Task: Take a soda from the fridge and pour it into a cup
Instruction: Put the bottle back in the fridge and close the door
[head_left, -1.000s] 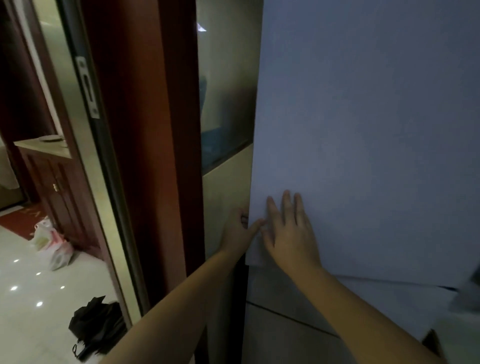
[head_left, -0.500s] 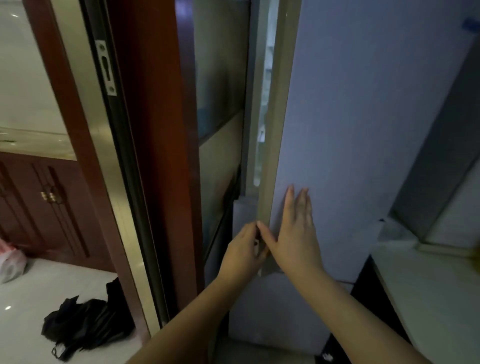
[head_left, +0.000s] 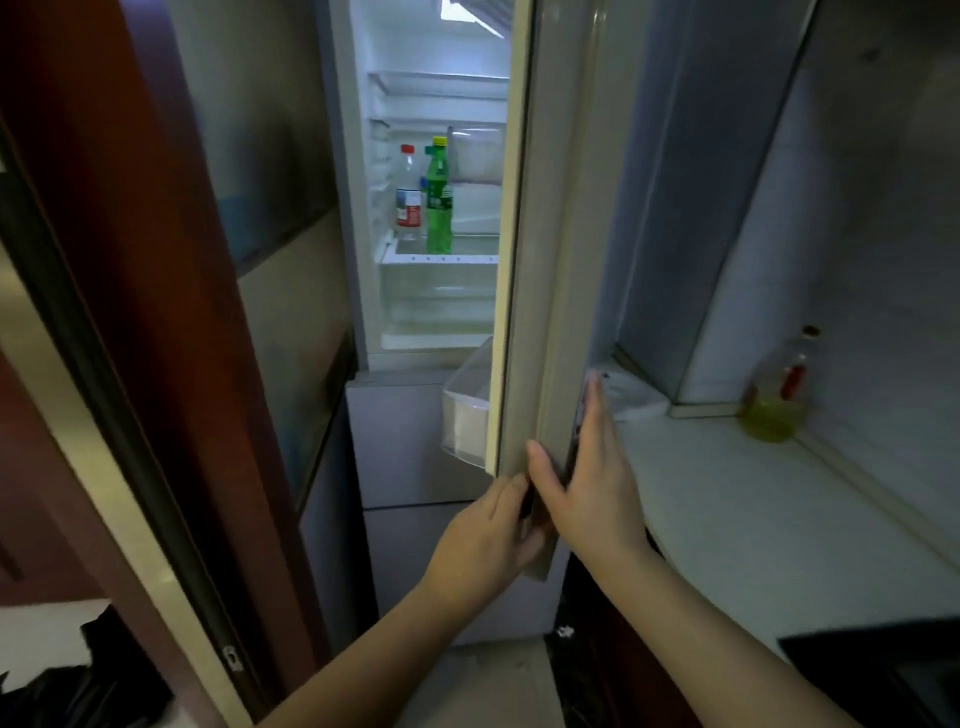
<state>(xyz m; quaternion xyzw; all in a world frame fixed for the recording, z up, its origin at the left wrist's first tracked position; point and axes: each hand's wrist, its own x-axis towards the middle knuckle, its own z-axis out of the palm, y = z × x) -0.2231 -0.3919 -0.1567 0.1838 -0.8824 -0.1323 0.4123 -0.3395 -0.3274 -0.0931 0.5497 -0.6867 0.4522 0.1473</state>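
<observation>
The green soda bottle (head_left: 439, 200) stands upright on a lit fridge shelf (head_left: 441, 249), just right of a clear bottle with a red cap (head_left: 408, 193), the two nearly touching. The fridge door (head_left: 540, 260) stands partly open. At its lower edge the left hand (head_left: 485, 545) curls its fingers round the door's corner, while the right hand (head_left: 597, 483) lies flat and open against the door's outer face, thumb on its edge. No cup is in view. To do this step well, swing the door wider until the gap gives free reach, then free one hand and take the green bottle round its waist without knocking its neighbour. The pale tabletop (head_left: 753, 493) to the right carries a bottle of yellow liquid (head_left: 776, 400).
</observation>
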